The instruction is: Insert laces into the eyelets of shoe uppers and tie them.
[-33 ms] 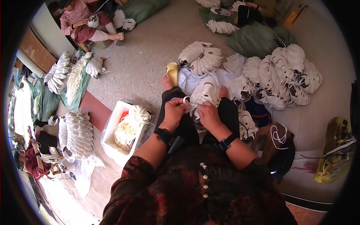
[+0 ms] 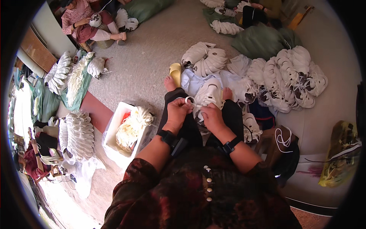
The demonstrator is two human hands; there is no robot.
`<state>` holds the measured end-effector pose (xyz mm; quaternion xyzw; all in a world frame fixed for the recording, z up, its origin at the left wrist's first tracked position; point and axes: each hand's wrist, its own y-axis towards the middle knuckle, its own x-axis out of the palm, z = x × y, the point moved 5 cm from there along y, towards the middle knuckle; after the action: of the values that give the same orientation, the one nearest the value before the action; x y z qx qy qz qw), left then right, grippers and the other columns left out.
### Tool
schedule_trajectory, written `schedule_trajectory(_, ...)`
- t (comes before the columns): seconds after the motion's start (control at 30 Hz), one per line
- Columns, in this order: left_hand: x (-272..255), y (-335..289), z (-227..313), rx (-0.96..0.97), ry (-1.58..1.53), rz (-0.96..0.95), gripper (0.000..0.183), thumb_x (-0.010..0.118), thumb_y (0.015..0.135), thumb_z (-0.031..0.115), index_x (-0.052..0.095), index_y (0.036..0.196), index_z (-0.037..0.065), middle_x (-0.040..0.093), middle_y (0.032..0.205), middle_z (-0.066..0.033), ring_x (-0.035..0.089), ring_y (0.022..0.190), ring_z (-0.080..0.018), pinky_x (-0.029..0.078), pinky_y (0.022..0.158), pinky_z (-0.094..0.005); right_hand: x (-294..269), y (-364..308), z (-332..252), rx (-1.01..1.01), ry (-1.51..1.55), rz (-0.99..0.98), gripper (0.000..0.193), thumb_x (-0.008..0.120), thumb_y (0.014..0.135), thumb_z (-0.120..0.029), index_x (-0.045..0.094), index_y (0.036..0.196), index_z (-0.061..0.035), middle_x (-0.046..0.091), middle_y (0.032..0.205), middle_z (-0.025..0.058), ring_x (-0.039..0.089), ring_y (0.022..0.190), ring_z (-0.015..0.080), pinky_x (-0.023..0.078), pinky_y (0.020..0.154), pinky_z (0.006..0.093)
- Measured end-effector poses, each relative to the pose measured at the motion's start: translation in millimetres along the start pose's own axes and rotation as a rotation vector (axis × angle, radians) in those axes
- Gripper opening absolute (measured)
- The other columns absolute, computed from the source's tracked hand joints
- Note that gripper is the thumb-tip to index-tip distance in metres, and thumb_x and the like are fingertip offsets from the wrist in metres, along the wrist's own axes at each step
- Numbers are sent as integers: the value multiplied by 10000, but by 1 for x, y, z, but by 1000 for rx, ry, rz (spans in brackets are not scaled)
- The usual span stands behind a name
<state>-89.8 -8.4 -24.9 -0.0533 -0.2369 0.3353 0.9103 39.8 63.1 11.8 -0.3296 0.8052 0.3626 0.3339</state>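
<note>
A white sneaker (image 2: 209, 92) rests between my knees, its toe pointing away from me. My left hand (image 2: 177, 113) pinches a white shoelace (image 2: 190, 97), which curls into a small loop above the fingertips. At the shoe's near end, over the lacing area, my right hand (image 2: 212, 116) is closed with fingers bent. A length of lace runs between both hands; its end at the right fingers is partly hidden by them.
Left of my legs stands a white box (image 2: 109, 138) holding bundled laces (image 2: 131, 131). White shoes (image 2: 286, 78) are heaped at right, with more shoes (image 2: 209, 62) ahead. A yellow slipper (image 2: 175, 73) lies by my foot. Another person (image 2: 82, 23) sits far left, holding a shoe.
The lace loop at my left fingertips looks slightly wider and rounder. Both hands stay in nearly the same place, and the sneaker has not visibly moved.
</note>
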Motion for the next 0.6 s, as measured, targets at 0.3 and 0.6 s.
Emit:
schedule_trajectory(0.3,3,23,-24,162,342,-31,144,591,717,-93,589,818,9,589,671,-9,526,547,-58,430,492,-195,2,-1,7,142,71,3,213,622,676,-31,611,888,-12,551,786,161,560,757,338,465,680,392)
schedule_trajectory(0.6,8,26,-31,59,282,1,148,619,703,-77,589,808,23,572,651,-8,503,531,-60,409,477,-196,2,-3,9,95,106,-11,255,600,700,-5,620,955,-7,551,799,160,566,771,327,463,696,383)
